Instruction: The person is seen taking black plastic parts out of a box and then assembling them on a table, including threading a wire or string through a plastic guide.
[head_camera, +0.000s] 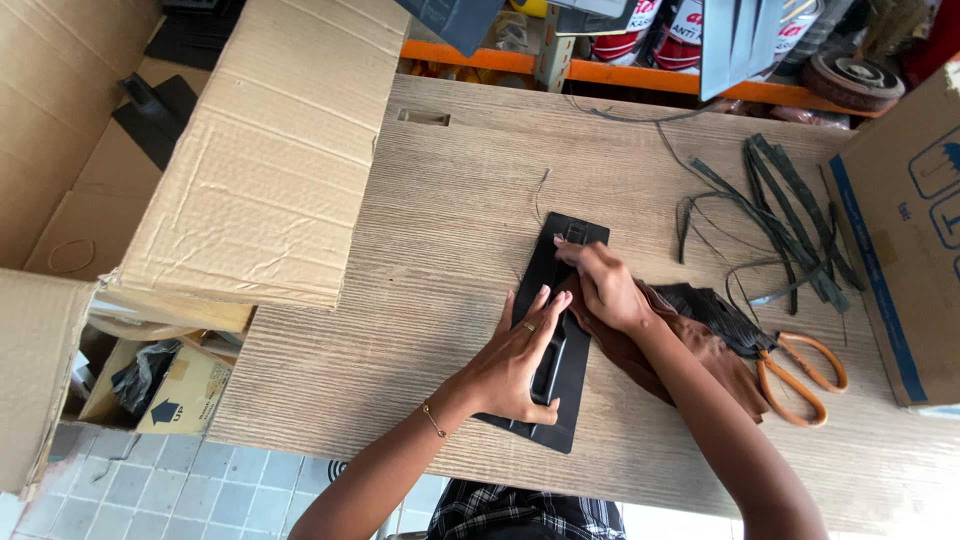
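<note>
A flat black moulded plastic panel (560, 250) lies on the wooden table (420, 260), running from near me towards the far side. My left hand (515, 362) presses flat on its near half, fingers spread, with a ring and a wrist bracelet. My right hand (600, 285) rests on the panel's far half, fingertips curled at a slot near the top; what they pinch is too small to tell. A brown cloth (700, 350) lies under my right forearm, beside the panel.
Orange-handled scissors (805, 375) lie to the right, by a pile of black strips (785, 215). A large cardboard box flap (270, 150) overhangs the table's left side. Another box (905, 230) stands at the right edge. An orange shelf (640, 75) with cans runs behind.
</note>
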